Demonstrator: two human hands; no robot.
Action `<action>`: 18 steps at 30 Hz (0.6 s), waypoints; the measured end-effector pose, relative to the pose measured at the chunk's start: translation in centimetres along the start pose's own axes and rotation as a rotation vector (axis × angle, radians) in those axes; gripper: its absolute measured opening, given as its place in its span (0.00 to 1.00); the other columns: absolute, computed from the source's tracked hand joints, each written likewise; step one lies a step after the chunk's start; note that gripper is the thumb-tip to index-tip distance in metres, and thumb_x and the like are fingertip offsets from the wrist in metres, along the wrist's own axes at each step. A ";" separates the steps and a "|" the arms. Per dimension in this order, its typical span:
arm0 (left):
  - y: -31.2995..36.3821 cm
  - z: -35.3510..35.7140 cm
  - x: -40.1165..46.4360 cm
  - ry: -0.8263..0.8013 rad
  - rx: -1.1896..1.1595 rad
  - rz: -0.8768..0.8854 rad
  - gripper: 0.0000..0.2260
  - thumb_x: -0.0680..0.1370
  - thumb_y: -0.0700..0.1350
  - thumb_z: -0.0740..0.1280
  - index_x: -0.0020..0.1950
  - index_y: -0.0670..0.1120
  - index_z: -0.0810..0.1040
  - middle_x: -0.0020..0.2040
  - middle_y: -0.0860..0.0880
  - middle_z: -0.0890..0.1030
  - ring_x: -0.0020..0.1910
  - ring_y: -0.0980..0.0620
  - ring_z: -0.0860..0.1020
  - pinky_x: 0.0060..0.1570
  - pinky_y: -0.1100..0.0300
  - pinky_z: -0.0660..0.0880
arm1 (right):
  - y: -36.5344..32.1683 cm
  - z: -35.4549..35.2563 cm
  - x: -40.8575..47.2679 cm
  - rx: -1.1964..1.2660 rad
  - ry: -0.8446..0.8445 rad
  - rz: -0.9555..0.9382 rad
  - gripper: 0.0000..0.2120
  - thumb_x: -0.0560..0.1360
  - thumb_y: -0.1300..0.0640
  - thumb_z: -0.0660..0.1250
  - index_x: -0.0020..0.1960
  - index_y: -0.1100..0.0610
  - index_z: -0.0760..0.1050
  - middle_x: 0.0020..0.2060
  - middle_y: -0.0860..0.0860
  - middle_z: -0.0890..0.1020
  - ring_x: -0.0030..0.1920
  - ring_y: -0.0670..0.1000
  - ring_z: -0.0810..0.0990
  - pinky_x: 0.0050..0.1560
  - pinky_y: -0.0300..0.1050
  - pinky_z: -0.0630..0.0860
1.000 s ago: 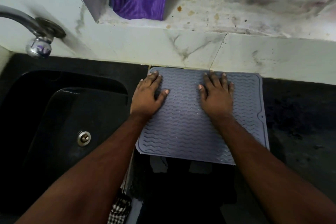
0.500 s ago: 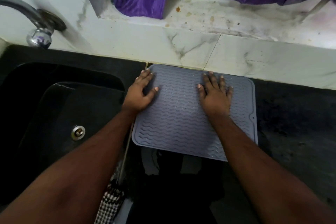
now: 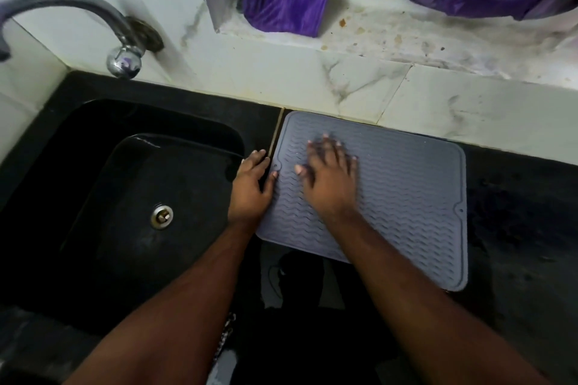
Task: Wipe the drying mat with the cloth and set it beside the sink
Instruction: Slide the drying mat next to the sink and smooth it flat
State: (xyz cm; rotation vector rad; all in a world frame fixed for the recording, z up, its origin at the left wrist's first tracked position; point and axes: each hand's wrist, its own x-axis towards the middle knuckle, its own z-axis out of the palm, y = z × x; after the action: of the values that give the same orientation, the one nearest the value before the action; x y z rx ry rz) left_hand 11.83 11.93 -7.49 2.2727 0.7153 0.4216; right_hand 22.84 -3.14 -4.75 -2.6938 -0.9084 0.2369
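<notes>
Drying mat (image 3: 391,194) is flat on the black worktop (image 3: 516,212) right beside the sink (image 3: 125,197), my right hand (image 3: 331,184) spread on it, left hand (image 3: 250,194) flat at its edge, neither grip grasping anything. The front edge overhangs the worktop, so pressing there could tip it off; white marble tiles (image 3: 312,84) behind, purple cloth (image 3: 281,0) on the ledge

No legible text, label, brand, number or sign observed on any surface in the head view.
</notes>
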 end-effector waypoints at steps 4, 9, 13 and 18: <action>0.2 0.1 -0.1 0.021 0.003 0.041 0.13 0.80 0.42 0.68 0.63 0.40 0.83 0.70 0.43 0.77 0.73 0.45 0.71 0.76 0.67 0.53 | -0.9 2.5 -0.2 -0.116 -0.033 0.014 0.30 0.81 0.35 0.48 0.81 0.43 0.55 0.82 0.50 0.51 0.80 0.62 0.45 0.75 0.71 0.43; -0.1 0.2 0.0 0.055 0.011 0.048 0.11 0.80 0.42 0.69 0.60 0.39 0.84 0.68 0.43 0.78 0.70 0.46 0.72 0.72 0.59 0.65 | -1.2 2.7 -0.1 -0.138 -0.005 0.007 0.29 0.81 0.35 0.47 0.80 0.43 0.56 0.82 0.49 0.51 0.80 0.63 0.45 0.75 0.71 0.45; -0.3 0.3 -0.1 0.104 0.022 0.061 0.08 0.79 0.41 0.70 0.56 0.40 0.86 0.64 0.45 0.80 0.66 0.48 0.75 0.67 0.64 0.67 | -1.2 2.8 0.0 -0.137 -0.013 0.000 0.29 0.82 0.35 0.46 0.81 0.43 0.55 0.82 0.49 0.51 0.80 0.63 0.44 0.75 0.72 0.44; -0.3 0.3 -0.1 0.118 0.004 0.048 0.08 0.79 0.41 0.71 0.55 0.41 0.86 0.61 0.46 0.81 0.65 0.49 0.76 0.65 0.63 0.70 | -1.4 3.0 0.0 -0.129 -0.014 -0.004 0.29 0.82 0.36 0.45 0.81 0.43 0.54 0.82 0.49 0.50 0.80 0.64 0.43 0.74 0.72 0.45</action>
State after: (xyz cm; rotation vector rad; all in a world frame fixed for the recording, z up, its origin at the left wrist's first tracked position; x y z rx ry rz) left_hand 11.80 11.92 -7.87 2.2875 0.7220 0.5811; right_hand 21.31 -1.43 -7.09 -2.8107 -0.9645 0.2028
